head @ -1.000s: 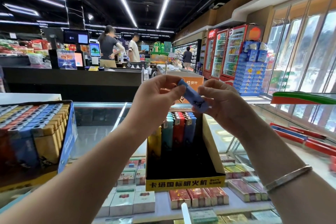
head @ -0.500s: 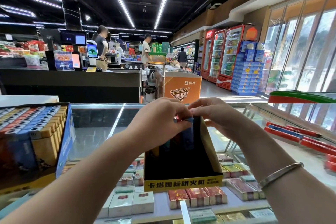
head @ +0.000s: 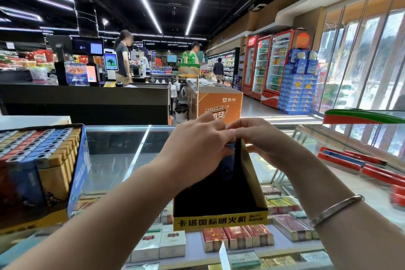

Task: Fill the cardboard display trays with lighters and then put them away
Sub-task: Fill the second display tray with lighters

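Note:
A black-and-yellow cardboard display tray (head: 220,219) stands on the glass counter in front of me, its near part bare. Both hands meet over its far end. My left hand (head: 197,149) has its fingers curled down on a blue lighter (head: 229,160) that stands at the tray's back; most of that lighter is hidden behind the hand. My right hand (head: 260,138) pinches at the same spot, by the tray's right wall. A second tray (head: 79,173), blue-sided and packed with several yellow, blue and red lighters, sits at the left.
The glass counter (head: 116,160) shows cigarette packs (head: 236,237) on the shelf beneath. Red and blue long boxes (head: 350,160) lie at the right. Beyond the counter are a black checkout desk, an orange freezer and people standing in the aisle.
Both hands came down from chest height, carrying the blue lighter into the far end of the tray. They now sit low over the back row, hiding the lighters seen there earlier.

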A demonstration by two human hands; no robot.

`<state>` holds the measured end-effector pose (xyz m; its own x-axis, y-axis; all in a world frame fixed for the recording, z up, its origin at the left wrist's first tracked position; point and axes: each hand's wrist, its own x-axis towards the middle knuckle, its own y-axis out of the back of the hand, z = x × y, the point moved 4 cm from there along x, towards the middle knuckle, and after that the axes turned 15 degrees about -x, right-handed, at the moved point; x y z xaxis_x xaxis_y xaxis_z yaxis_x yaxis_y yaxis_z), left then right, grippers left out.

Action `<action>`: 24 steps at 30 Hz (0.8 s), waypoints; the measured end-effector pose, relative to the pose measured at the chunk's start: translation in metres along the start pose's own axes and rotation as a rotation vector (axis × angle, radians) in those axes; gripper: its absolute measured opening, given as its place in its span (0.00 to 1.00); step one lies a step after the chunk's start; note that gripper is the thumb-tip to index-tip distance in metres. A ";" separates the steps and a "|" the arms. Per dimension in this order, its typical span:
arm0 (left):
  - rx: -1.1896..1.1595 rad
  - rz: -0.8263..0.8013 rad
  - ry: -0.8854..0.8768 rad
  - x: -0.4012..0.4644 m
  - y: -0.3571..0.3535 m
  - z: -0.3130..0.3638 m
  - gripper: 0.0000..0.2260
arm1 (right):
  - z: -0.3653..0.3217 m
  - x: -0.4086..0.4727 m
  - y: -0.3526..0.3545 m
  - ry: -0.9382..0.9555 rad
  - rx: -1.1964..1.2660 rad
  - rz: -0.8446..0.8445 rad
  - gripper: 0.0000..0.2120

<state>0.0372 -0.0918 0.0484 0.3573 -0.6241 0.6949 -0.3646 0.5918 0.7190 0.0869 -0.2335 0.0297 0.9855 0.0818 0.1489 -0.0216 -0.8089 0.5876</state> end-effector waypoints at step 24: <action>-0.816 -0.301 0.444 -0.008 -0.016 -0.044 0.17 | 0.002 -0.006 -0.001 -0.039 -0.146 -0.028 0.11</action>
<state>0.0786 -0.0740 0.0323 0.6902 -0.6570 0.3034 0.4427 0.7150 0.5411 0.0811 -0.2341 0.0264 0.9918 0.0778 0.1012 -0.0156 -0.7133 0.7007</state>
